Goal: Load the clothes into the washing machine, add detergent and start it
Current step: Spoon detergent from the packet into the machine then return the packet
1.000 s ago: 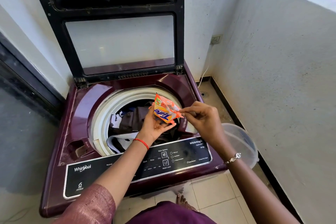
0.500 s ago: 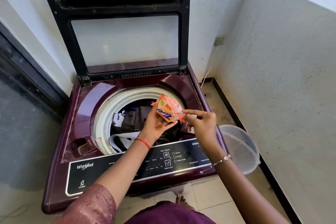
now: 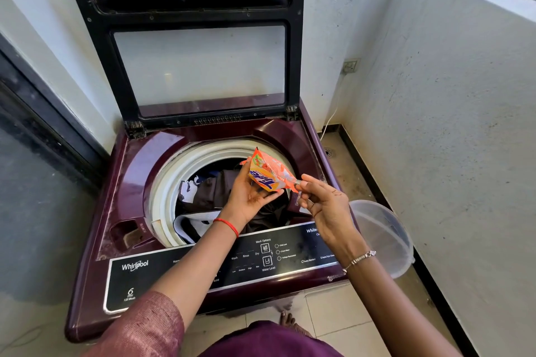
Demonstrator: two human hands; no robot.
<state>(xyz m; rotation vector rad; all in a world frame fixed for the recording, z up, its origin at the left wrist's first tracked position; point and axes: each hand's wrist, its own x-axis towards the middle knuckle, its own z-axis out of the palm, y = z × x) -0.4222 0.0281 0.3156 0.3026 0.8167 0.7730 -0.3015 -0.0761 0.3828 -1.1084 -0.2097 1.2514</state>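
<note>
A maroon top-loading washing machine (image 3: pixel 121 182) stands with its black glass lid (image 3: pixel 197 46) raised against the wall. Dark and white clothes (image 3: pixel 208 197) fill the drum inside the white rim (image 3: pixel 165 182). An orange detergent sachet (image 3: pixel 268 172) hangs above the drum. My left hand (image 3: pixel 246 197) holds the sachet from below, fingers curled round it. My right hand (image 3: pixel 324 206) pinches the sachet's right corner between thumb and forefinger. The black control panel (image 3: pixel 261 258) runs along the front, partly hidden by my forearms.
A clear plastic tub (image 3: pixel 383 238) sits on the tiled floor right of the machine, against the white parapet wall (image 3: pixel 449 124). A socket with a white cable (image 3: pixel 351 65) is on the back wall. A dark sliding door (image 3: pixel 34 130) lies left. A small detergent recess (image 3: pixel 127 233) sits front-left.
My hands stay over the drum with the sachet. The sachet has tilted slightly and my right hand now pinches lower at its right corner. The camera shifted a little.
</note>
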